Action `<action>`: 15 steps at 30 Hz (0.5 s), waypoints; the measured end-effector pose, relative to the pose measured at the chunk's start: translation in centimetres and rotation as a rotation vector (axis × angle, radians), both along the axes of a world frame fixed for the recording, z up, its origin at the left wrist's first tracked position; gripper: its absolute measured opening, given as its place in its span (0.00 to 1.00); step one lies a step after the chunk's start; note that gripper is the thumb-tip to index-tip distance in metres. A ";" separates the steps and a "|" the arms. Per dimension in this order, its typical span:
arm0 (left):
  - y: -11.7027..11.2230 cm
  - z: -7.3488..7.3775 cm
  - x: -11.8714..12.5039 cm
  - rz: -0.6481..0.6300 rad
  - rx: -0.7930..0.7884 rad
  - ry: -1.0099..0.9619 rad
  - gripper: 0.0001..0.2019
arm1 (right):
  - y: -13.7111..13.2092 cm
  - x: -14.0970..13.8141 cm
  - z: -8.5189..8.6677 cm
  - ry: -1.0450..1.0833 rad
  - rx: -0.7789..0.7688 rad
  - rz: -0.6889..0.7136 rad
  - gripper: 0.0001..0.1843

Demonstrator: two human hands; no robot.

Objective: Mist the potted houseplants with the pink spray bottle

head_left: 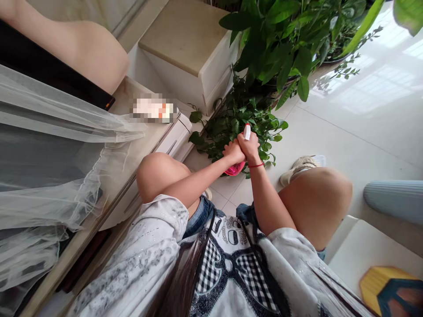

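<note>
— Pink container, where is it sitting against the hands?

— It is showing just under both hands, its rounded lower edge peeking out below the curled fingers. How it is joined to what the hands are gripping, I cannot tell.

— And the fingers themselves?

— The right hand is clamping its fingers together around a white piece, which is sticking up above the knuckles with a thin red stripe on it. The left hand is curling shut too, pressing against the right one; what it is closing on is hidden.

— Is any writing showing?

— The white piece is too small to read. A pale pack is lying on the tabletop, well to the left of the fingers, but it is blurred out. The shirt is showing checks and beaded shapes, with letters I cannot make out.

— What is lying around the fingers?

— A red string is circling the right wrist, just below them. A leafy plant is spreading right behind and beyond them, and a sandal is resting on the pale floor off to their right.
</note>
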State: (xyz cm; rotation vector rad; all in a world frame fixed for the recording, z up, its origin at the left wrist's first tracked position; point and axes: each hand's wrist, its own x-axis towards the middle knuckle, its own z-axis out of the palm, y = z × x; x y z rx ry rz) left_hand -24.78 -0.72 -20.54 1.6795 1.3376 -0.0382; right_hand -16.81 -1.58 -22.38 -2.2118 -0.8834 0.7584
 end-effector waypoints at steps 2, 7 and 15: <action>0.2 0.5 -0.4 -0.025 0.024 0.085 0.25 | 0.3 -0.4 -0.1 0.011 0.032 0.023 0.07; 0.3 1.3 -1.0 -0.073 0.027 0.140 0.26 | 0.5 -1.0 -0.4 -0.040 -0.006 -0.005 0.08; 0.3 0.9 -2.4 -0.021 0.035 0.121 0.27 | 0.9 -2.2 -0.4 -0.019 0.057 0.055 0.07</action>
